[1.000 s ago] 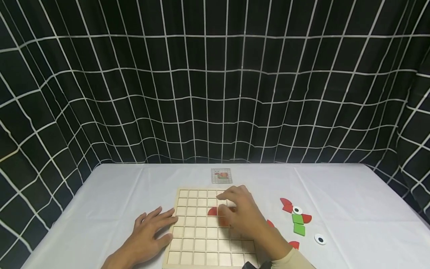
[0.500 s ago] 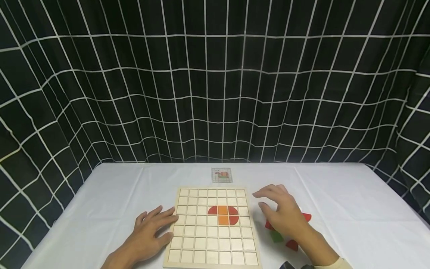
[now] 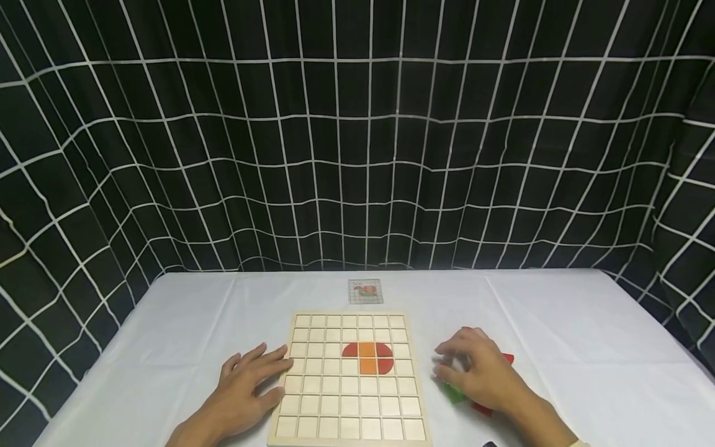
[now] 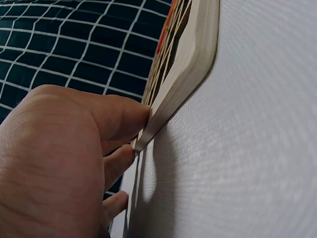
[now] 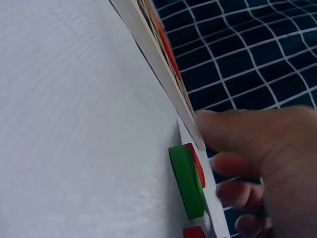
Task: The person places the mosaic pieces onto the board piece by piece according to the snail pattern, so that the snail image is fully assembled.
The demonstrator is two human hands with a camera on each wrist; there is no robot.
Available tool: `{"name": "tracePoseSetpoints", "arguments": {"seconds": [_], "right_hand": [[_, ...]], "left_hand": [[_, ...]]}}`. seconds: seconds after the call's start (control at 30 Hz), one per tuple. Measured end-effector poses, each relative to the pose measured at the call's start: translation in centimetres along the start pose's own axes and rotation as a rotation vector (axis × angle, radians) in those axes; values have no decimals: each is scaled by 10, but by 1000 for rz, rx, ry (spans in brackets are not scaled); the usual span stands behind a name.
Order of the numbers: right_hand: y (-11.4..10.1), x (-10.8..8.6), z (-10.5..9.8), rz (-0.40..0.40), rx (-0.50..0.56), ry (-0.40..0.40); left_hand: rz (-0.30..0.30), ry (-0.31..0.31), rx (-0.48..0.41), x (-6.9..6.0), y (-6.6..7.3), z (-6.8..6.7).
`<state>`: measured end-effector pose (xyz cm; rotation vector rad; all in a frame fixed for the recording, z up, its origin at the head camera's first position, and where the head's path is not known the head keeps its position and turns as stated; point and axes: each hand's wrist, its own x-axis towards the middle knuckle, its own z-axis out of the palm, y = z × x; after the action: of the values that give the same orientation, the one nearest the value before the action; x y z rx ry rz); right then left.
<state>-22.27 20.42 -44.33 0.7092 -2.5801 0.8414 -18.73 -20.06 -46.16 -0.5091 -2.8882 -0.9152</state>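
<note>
A wooden grid board [image 3: 313, 406] lies on the table, with two orange squares [image 3: 367, 366] and several red rounded pieces [image 3: 385, 366] set in its cells. My left hand [image 3: 240, 391] lies at the board's left edge with spread fingers, and in the left wrist view its thumb touches the rim. Right of the board, my right hand [image 3: 483, 375] hovers over loose pieces, thumb and fingers apart and loosely bent. Nothing shows between them. Under it are a green piece [image 5: 187, 183] and a red piece [image 5: 198, 168], partly hidden by the hand in the head view.
A small picture card [image 3: 365, 292] with a coloured figure on a grid lies behind the board. White cloth [image 3: 581, 335] covers the table. Black curtains with a white grid [image 3: 380, 186] stand behind and at the sides.
My right hand has moved right, off the board and down over the loose pieces, uncovering the orange and red pieces in the grid. My left hand stays at the board's edge.
</note>
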Motion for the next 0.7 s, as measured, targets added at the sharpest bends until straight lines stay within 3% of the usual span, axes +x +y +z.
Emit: {"name": "tracePoseSetpoints", "arguments": {"seconds": [0.27, 0.5, 0.7], "right_hand": [[-4, -1, 1, 77, -127, -95], [0, -2, 5, -51, -74, -49], [1, -5, 5, -14, -125, -15]], "left_hand": [[-4, -16, -5, 0, 1, -3], [-4, -7, 2, 0, 1, -3], [5, 1, 3, -1, 2, -2]]}}
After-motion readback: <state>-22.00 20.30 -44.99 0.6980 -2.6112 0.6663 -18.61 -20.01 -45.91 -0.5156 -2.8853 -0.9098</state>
